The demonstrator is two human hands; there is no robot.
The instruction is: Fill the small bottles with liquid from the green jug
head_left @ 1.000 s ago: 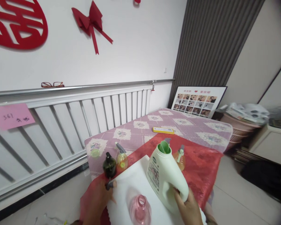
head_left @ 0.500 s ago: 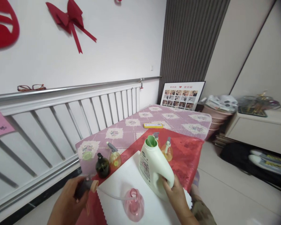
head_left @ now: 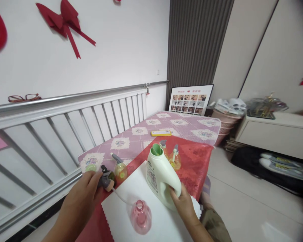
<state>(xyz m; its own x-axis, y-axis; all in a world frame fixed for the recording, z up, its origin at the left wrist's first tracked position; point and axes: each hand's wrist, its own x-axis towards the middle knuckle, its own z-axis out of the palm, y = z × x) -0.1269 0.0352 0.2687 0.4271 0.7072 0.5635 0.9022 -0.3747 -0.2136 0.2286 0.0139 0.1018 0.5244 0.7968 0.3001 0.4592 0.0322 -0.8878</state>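
My left hand [head_left: 89, 188] is closed around a grey spray pump head [head_left: 106, 183] with a beige collar. From the collar a thin clear tube runs to the mouth of a pink transparent bottle [head_left: 141, 216], which stands on a white sheet [head_left: 121, 215]. My right hand [head_left: 183, 203] grips the handle of a pale green detergent jug [head_left: 160, 178], upright on the sheet. The jug's mouth is uncapped and shows a green spout inside. Behind my left hand, a dark green pump bottle [head_left: 111, 176] is partly hidden.
Beside the dark bottle stands a yellowish spray bottle [head_left: 120, 170]; another spray bottle [head_left: 175, 159] is behind the jug, with one more partly hidden. A green cap [head_left: 91, 167] and a yellow box [head_left: 161, 133] lie on the floral tablecloth [head_left: 120, 144]. A white radiator [head_left: 101, 122] lines the wall.
My left hand has moved up and right with the pump head, now in front of the dark bottle. The tube's end is at the pink bottle's mouth. My view has turned slightly right.
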